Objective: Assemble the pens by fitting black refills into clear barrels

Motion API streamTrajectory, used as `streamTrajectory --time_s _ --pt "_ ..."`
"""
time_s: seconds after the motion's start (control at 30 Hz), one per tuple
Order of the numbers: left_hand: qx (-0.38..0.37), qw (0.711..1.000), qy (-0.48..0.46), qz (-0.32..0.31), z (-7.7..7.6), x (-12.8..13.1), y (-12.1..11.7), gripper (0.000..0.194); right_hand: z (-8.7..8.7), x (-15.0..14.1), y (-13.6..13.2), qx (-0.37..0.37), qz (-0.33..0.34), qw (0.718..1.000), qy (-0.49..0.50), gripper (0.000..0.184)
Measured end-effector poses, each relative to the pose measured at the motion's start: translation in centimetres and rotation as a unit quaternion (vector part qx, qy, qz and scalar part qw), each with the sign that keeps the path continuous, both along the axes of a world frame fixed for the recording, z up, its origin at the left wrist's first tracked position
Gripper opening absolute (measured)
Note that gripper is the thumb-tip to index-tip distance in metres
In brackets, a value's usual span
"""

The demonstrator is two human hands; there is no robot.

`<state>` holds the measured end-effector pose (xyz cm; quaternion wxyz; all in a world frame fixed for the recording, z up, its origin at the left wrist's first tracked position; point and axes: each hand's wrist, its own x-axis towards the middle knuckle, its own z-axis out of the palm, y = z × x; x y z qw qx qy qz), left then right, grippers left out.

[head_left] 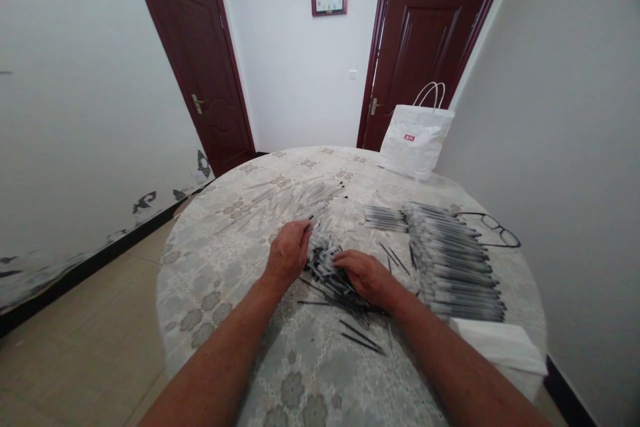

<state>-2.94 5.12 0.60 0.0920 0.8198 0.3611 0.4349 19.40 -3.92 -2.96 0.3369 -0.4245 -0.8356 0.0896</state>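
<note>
Left hand (291,250) at left edge of thin-rod pile (327,269); right hand (367,275) at its right. Both grips: cannot tell. Rod stack (455,270) farther right.

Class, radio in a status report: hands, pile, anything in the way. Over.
Left hand at left edge of stick pile; right hand at right. Pile jumbled. No obstruction seen; eyeglasses far right.

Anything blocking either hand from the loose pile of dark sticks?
Nothing visible. The left-hand grip is at the upper left edge of the loose pile, and the right-hand grip is over its right side. Whether either holds a stick is unclear.
</note>
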Motion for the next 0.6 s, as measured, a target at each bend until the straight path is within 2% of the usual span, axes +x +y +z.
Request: streamTrajectory --time_s 0.07,0.13,0.23,0.3,0.33,0.4,0.47,0.6 --pt "-0.104 0.991 -0.085 -0.002 0.16 0.14 -0.15 0.028 -0.1 -0.02 0.07 0.007 -0.003 1.0 0.008 0.036" --pt "-0.231 0.957 -0.172 -0.027 0.14 0.28 -0.06 0.033 -0.16 -0.06 0.11 0.011 -0.004 1.0 0.016 0.035" --pt "-0.394 0.861 -0.31 -0.084 -0.19 0.53 0.3 0.04 -0.19 -0.11 0.14 0.009 -0.011 0.999 0.038 0.033" --pt "-0.463 0.79 -0.386 -0.113 -0.49 0.71 0.46 0.043 -0.21 -0.09 0.19 0.005 -0.022 0.998 0.056 0.031" --pt "-0.486 0.76 -0.413 -0.125 -0.62 0.78 0.49 0.046 -0.22 -0.06 0.23 0.003 -0.027 0.998 0.065 0.029" --pt "-0.509 0.721 -0.447 -0.145 -0.73 0.85 0.41 0.053 -0.22 0.03 0.31 -0.003 -0.034 0.997 0.074 0.027" --pt "-0.514 0.702 -0.465 -0.166 -0.62 0.84 0.2 0.057 -0.17 0.11 0.4 -0.007 -0.034 0.996 0.078 0.026" --pt "-0.526 0.681 -0.473 -0.188 0.04 0.69 -0.26 0.062 0.01 0.14 0.52 -0.02 -0.039 0.996 0.077 0.027"
